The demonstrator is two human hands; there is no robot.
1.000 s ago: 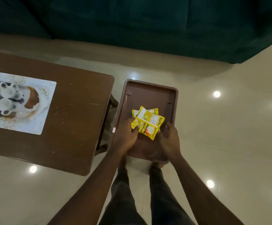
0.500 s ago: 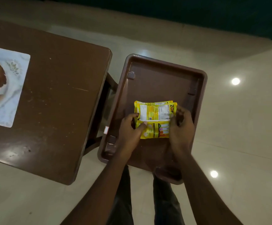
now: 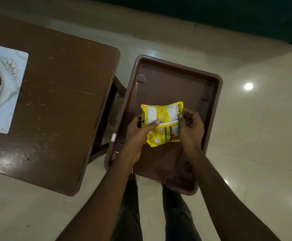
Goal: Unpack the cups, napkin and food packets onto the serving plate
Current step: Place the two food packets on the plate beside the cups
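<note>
Two yellow food packets [image 3: 161, 121] lie stacked one over the other, held above a brown plastic tray [image 3: 168, 80]. My left hand [image 3: 138, 134] grips their left edge, thumb lying across the top packet. My right hand [image 3: 190, 127] pinches their right edge. The white patterned serving plate [image 3: 7, 94] lies on the brown table [image 3: 58, 101] at the far left, only its right part in view. The cups and napkin are out of frame.
The brown tray sits just right of the table, over a stool frame [image 3: 110, 101] and the shiny tiled floor [image 3: 255, 127]. A dark green sofa [image 3: 228, 14] runs along the top. My legs [image 3: 150, 214] stand below the tray.
The packets have been gathered into a squared stack and lifted slightly. My view has moved closer and to the right, so the cups on the plate have left the frame.
</note>
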